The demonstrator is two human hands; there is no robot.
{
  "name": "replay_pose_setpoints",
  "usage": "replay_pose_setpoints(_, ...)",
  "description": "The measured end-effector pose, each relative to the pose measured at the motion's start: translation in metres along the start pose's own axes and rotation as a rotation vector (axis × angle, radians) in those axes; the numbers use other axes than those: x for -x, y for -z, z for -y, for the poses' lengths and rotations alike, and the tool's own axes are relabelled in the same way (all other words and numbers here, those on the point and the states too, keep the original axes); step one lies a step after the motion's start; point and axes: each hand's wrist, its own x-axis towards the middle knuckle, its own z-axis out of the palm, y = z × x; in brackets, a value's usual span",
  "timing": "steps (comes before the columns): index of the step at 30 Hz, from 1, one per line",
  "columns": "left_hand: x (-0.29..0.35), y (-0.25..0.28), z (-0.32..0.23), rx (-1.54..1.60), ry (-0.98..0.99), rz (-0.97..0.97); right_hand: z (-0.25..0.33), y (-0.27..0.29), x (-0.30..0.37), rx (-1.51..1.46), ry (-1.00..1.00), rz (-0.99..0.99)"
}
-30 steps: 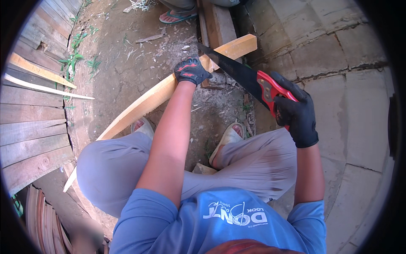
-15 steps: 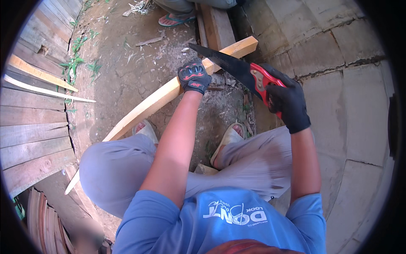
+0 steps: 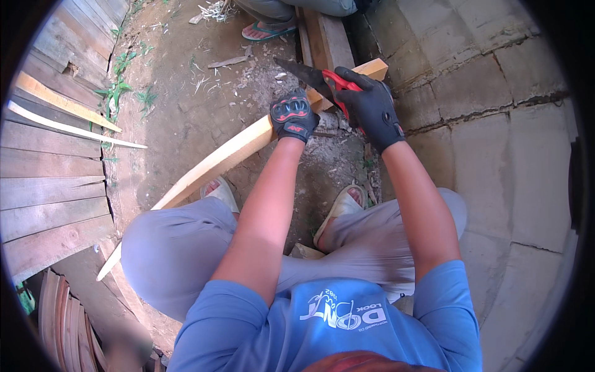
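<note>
A long, curved piece of pale wood [image 3: 214,164] slants from my left knee up to the far right. My left hand [image 3: 292,116], in a black glove with red trim, is closed around it near its far part. In my black-gloved right hand [image 3: 370,110] is a handsaw [image 3: 304,74] with a red grip. The dark blade lies across the wood just beyond my left hand, its tip pointing to the far left. My right hand hides part of the wood behind it, and the cut itself cannot be made out.
A squared timber [image 3: 323,40] lies under the wood's far end. Another person's sandalled foot [image 3: 268,31] is beside it. Block wall [image 3: 477,93] bounds the right, wooden boards [image 3: 52,180] the left, with two pale curved strips [image 3: 68,111] there. Wood shavings [image 3: 217,11] lie on the ground.
My right hand has pushed the saw forward and to the left, bringing its grip close to the wood. My left hand keeps its hold on the wood.
</note>
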Motion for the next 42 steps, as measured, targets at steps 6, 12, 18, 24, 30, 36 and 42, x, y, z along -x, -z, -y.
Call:
replay_pose_setpoints(6,0.004,-0.006,-0.004,0.039,-0.027,-0.11,-0.047,-0.04,-0.029,0.169,0.348,-0.146)
replay_pose_setpoints(12,0.008,-0.004,-0.001,0.014,-0.022,-0.115,-0.051,-0.063,-0.05,-0.168,0.096,-0.156)
replay_pose_setpoints(18,0.007,-0.003,-0.006,0.047,-0.012,-0.061,-0.068,-0.067,-0.069,-0.076,0.205,-0.059)
replay_pose_setpoints(24,0.004,-0.011,0.003,0.047,0.007,-0.082,-0.047,-0.069,-0.053,-0.438,-0.004,-0.015)
replay_pose_setpoints(30,0.002,-0.012,0.003,0.01,0.01,-0.096,-0.037,-0.077,-0.051,-0.106,-0.035,-0.145)
replay_pose_setpoints(36,0.001,-0.009,-0.001,0.012,-0.015,-0.027,-0.048,-0.055,-0.02,-0.236,-0.026,-0.144)
replay_pose_setpoints(42,-0.001,-0.017,0.001,0.003,0.031,-0.09,-0.048,-0.034,0.028,-0.163,0.034,-0.134)
